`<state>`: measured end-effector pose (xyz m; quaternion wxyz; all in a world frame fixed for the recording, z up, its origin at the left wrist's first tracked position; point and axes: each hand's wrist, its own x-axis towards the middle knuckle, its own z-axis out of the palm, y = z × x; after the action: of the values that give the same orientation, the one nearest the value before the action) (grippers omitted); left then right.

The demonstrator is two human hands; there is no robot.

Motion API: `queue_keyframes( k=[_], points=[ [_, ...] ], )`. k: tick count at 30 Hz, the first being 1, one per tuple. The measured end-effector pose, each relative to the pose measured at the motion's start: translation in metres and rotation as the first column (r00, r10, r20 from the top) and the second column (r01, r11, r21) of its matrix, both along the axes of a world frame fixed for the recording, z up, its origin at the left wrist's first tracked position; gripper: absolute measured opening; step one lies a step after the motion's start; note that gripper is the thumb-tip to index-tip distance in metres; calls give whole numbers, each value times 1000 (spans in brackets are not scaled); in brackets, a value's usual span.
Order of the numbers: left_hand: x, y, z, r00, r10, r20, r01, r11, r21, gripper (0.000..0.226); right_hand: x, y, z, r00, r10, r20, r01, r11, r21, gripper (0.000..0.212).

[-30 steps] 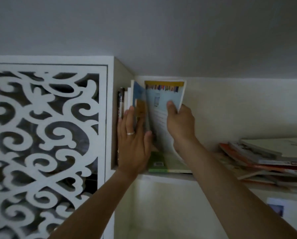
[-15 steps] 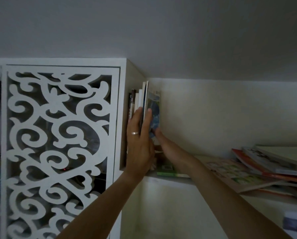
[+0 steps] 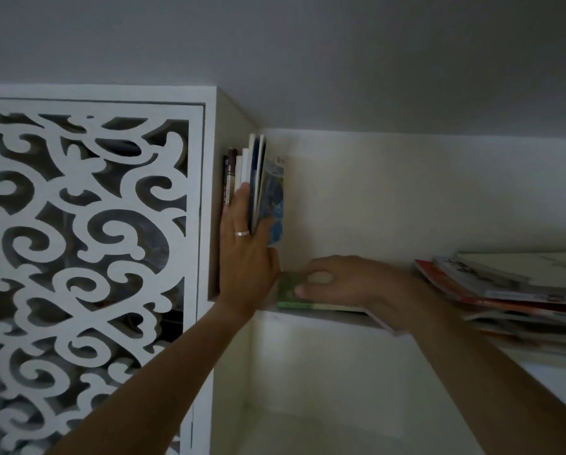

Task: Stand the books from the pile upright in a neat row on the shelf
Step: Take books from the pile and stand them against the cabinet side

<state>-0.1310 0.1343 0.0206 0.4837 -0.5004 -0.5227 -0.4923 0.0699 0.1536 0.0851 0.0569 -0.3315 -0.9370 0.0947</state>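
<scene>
Upright books; seemingly green one flat

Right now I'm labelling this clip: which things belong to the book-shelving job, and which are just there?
Part of the job:
- upright row of books
- flat green-covered book
- slanting pile of books
- white shelf board
- left hand, steadying the row
- right hand, on the green book

Just there:
- white scroll-cut lattice panel
- silver ring
</scene>
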Motion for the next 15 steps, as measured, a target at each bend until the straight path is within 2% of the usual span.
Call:
queue_keyframes(
  k=[1,3,5,6,8,11,13,15],
  points=[
    [0,0,0,1000,7,8,-7,1000,-7,57,22,-4,9,989,-50,136,53,998,-15,81],
    [-2,0,0,999,32,13,-32,999,-18,57,60,-3,22,897,-162,411,157,986,45,107],
    [-1,1,0,999,29,14,-29,999,-23,58,90,2,24,799,-278,533,237,961,145,123],
    [-1,1,0,999,29,15,-28,999,-24,59,99,4,21,773,-329,543,281,944,171,123],
    [0,1,0,999,35,10,-34,999,-19,62,110,10,13,801,-366,474,303,930,207,97],
    [3,0,0,999,39,25,-39,999,-16,65,115,17,17,946,-267,185,196,923,333,32],
    [5,-1,0,999,34,32,-34,999,-13,61,106,21,19,978,-206,-22,198,898,392,21],
    [6,-2,0,999,11,30,-10,1000,-12,56,86,28,14,946,-189,-262,295,838,460,21]
  ],
)
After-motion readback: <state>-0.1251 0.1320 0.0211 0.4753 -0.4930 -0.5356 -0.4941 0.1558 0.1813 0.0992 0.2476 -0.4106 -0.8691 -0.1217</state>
